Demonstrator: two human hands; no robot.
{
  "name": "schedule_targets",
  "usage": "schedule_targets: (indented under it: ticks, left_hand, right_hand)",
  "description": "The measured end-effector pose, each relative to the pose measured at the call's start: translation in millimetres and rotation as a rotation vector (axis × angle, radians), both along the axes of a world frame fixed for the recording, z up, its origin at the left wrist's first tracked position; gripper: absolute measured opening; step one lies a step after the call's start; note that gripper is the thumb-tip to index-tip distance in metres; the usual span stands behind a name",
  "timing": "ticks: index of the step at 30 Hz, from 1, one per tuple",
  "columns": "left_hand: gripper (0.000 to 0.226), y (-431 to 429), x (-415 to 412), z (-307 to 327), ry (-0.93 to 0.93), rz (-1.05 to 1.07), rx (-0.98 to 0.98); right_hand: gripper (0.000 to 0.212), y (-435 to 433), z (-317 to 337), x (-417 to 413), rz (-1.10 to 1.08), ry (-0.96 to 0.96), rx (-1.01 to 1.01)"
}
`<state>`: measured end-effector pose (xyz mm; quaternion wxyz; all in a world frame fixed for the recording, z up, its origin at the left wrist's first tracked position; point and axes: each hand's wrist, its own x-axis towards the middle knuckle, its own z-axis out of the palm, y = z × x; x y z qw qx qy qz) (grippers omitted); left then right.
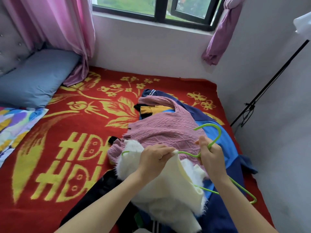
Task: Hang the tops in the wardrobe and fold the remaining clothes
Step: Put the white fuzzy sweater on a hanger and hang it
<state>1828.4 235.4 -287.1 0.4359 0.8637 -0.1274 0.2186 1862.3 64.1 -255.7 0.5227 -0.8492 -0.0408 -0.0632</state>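
Head view: the left hand (154, 159) pinched the collar edge of the white fluffy top (173, 197), while right hand (212, 159) fingers curled round the green hanger (188, 153) below its hook. It lay crosswise over the bed (67, 132), bare arm pointing right, nearer the right hand.

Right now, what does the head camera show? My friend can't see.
The left hand grips a fluffy white top while the right hand holds a green hanger partly inside it, above a pink sweater on a red blanket.
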Motion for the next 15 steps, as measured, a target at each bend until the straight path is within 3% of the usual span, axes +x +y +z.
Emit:
schedule_targets:
  ticks: [2,5,7,10,12,15]
  left_hand:
    - [0.023,-0.9,0.3,2.8,-0.033,-0.021,0.032]
    - [0.022,-0.4,3.3,8.3,0.033,-0.093,0.012]
    - [0.022,3.5,5.2,11.6,-0.016,-0.157,0.084]
    - [0.047,30.5,8.7,0.9,-0.015,-0.039,0.236]
    - [0.075,61.2,6.7,-13.9,0.203,0.094,0.166]
    - [0.071,98.0,1.5,-38.6,0.723,-0.004,-0.08]
  right_hand:
    - [0.063,2.0,0.5,-5.1,-0.029,-0.027,0.031]
    - [0.043,-3.0,7.8,-3.1,0.0,-0.067,-0.007]
    - [0.041,-12.9,9.5,2.8,0.008,-0.12,-0.087]
    - [0.046,-30.4,3.9,7.5,-0.019,-0.105,-0.042]
    - [0.048,-38.0,-2.9,7.1,-0.035,-0.036,0.076]
    - [0.054,-46.0,-18.3,7.2,-0.072,0.05,0.157]
